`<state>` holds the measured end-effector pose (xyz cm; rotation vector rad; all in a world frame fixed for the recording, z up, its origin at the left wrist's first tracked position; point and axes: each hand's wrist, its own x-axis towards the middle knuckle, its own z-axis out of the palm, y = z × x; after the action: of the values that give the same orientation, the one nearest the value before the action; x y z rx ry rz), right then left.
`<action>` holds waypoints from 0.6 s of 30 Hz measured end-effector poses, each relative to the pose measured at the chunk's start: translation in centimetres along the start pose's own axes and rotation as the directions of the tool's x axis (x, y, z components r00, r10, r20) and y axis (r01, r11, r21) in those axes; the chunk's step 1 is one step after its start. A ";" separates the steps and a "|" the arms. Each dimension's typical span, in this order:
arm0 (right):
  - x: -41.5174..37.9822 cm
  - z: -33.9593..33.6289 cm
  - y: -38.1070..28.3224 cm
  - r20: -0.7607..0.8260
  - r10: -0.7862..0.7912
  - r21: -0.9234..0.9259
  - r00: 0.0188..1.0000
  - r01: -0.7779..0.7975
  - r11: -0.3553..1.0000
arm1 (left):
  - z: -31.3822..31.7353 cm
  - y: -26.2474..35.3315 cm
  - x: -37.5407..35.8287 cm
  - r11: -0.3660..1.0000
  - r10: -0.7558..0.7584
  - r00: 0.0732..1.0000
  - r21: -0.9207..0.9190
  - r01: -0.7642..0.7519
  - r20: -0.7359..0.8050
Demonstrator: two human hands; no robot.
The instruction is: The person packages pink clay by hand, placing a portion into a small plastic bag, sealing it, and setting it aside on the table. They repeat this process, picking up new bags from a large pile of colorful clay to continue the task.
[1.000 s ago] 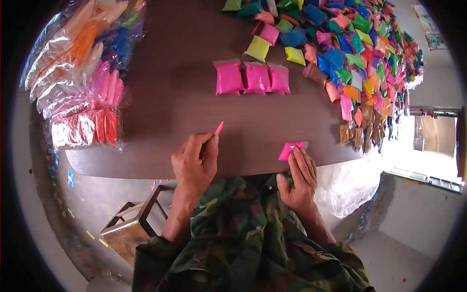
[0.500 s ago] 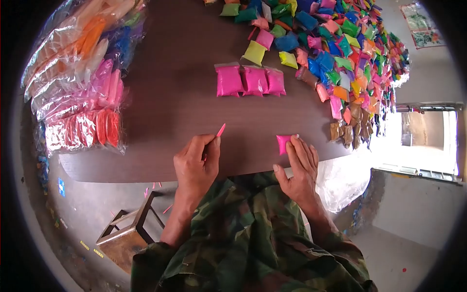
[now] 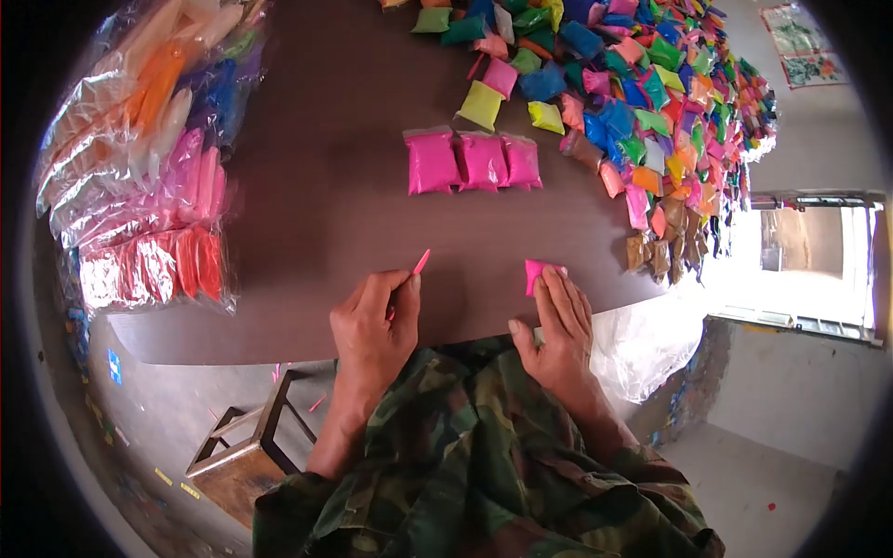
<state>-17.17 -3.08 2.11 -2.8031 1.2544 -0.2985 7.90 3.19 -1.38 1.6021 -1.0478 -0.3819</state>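
My left hand (image 3: 375, 321) is closed around a thin pink pointed stick (image 3: 423, 261), whose tip sticks out past the thumb and forefinger. Most of the stick is hidden in the fist. Near the table's front edge, my right hand (image 3: 562, 337) lies with its fingers stretched out, fingertips over a small bright pink packet (image 3: 533, 275). The fingers cover part of that packet. Further back, three pink packets in clear bags stand side by side: a left one (image 3: 432, 163), a middle one (image 3: 482, 162) and a right one (image 3: 522, 162).
A large heap of small coloured packets (image 3: 642, 112) spreads over the right of the brown table (image 3: 326, 205). Clear bags of long coloured pieces (image 3: 153, 186) pile up at the left. Below the table stand a wooden stool (image 3: 233, 456) and a clear plastic bag (image 3: 651, 344).
The view has shifted and tilted slightly. My left hand keeps the pink stick, and my right hand stays on the small packet, with almost no other visible movement.
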 end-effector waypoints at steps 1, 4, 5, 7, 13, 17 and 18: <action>0.2 0.1 0.2 -0.016 -0.002 0.026 1.000 0.002 1.000 | 0.0 0.0 0.0 1.000 0.005 1.000 0.004 -0.005 -0.008; -1.3 0.5 -0.2 -0.039 0.004 0.087 0.999 -0.001 0.996 | -0.3 0.2 0.1 1.000 0.020 1.000 0.022 -0.020 0.001; -1.8 0.6 -0.2 -0.043 0.007 0.102 0.999 -0.003 0.995 | -0.3 0.2 0.2 1.000 0.014 1.000 0.021 -0.014 -0.006; -1.4 0.5 0.1 -0.049 0.015 0.133 0.999 -0.008 0.991 | -0.1 0.4 0.0 1.000 0.003 1.000 0.016 -0.003 -0.004; -1.3 0.6 1.3 -0.090 0.021 0.234 0.996 0.001 0.972 | 0.1 0.2 -0.3 1.000 -0.010 1.000 0.028 0.011 -0.027; -1.2 -0.4 2.3 -0.152 0.021 0.221 0.988 0.013 0.975 | 0.3 -0.1 -0.5 0.998 0.010 0.999 0.070 -0.006 -0.051; -1.2 -0.7 2.5 -0.147 0.022 0.195 0.989 0.008 0.981 | 0.4 0.1 -0.4 0.997 0.014 0.998 0.078 -0.010 -0.057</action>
<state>-19.90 -3.83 2.25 -2.6505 1.1890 -0.6062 7.38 3.26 -1.52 1.6659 -1.0391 -0.2882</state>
